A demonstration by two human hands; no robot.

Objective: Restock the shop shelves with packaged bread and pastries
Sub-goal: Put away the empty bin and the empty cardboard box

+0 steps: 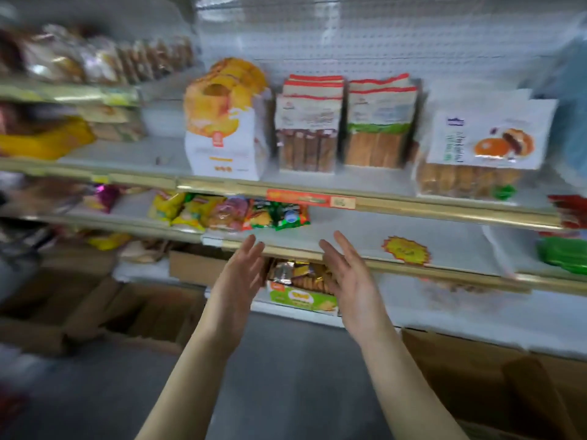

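Note:
Both my hands are raised in front of the shelves, palms facing each other, fingers straight, holding nothing. My left hand (236, 282) and my right hand (349, 277) hover just before the gold edge of the lower shelf (413, 268). On the shelf above stand a yellow-and-white cake bag (224, 122), two rows of red-topped packs of sliced bread sticks (309, 122) (379, 122) and a white pack of filled buns (479, 147). Small snack packets (228, 211) lie on the lower shelf at the left.
A green box of biscuits (301, 293) sits on the bottom shelf between my hands. Cardboard boxes (143, 312) stand on the floor at left and at right (495, 376). More wrapped bread (95, 58) fills the upper left shelf. A yellow star sticker (405, 249) lies on the lower shelf.

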